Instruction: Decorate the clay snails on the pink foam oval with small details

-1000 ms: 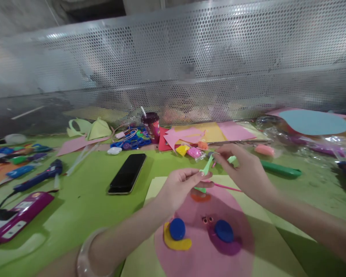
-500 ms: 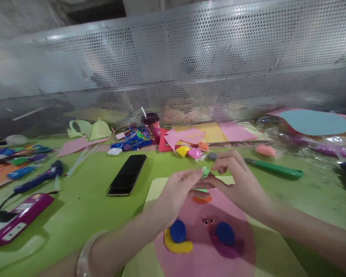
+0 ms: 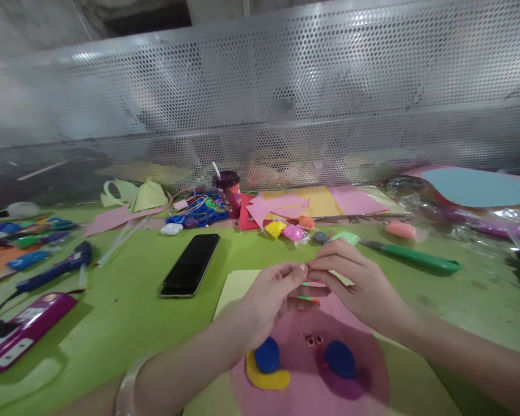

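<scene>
Over the green tabletop (image 3: 125,335), left hand (image 3: 271,294) and right hand (image 3: 355,277) are held fingertips together, any grip indiscernible, above orange clay (image 3: 315,301), presumably soft, light and best taken by its edge.

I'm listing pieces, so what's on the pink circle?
Two blue discs, a yellow piece, a purple piece and little eyes. A green bit and orange bit show past the left hand; what it and the right hand cover is hidden.
</scene>
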A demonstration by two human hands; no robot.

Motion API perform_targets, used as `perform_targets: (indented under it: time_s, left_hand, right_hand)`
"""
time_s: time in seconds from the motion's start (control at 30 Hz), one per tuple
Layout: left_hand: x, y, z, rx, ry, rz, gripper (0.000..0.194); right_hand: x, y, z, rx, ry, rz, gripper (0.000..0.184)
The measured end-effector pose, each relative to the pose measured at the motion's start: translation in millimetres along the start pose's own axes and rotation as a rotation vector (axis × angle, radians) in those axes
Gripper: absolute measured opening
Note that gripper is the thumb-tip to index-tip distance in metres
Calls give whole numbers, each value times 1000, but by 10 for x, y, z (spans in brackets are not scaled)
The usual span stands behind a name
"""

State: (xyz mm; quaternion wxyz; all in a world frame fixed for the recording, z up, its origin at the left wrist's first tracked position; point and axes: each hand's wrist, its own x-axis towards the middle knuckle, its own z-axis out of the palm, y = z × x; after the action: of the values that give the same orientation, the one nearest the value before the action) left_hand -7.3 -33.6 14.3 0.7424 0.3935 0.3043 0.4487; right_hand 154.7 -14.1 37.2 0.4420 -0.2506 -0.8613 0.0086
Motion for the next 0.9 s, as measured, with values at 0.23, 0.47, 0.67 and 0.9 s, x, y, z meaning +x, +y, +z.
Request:
perform_targets:
  time_s: [0.23, 0.47, 0.67, 0.9]
  left_hand:
    - [27, 12, 6, -18, 21, 39, 26]
    - [61, 0, -43, -65, 110, 54, 27]
    - [68, -25, -62, -113, 35, 36, 26]
    - [35, 11, -7, -91, 45, 7, 26]
  right_hand:
    - [-29, 20, -2, 72, 22, 121, 19]
    - [23, 63, -19, 176, 20, 229, 8]
    - [17, 60, -19, 142, -22, 144, 10]
    - [-1, 63, -7, 110, -33, 262, 10]
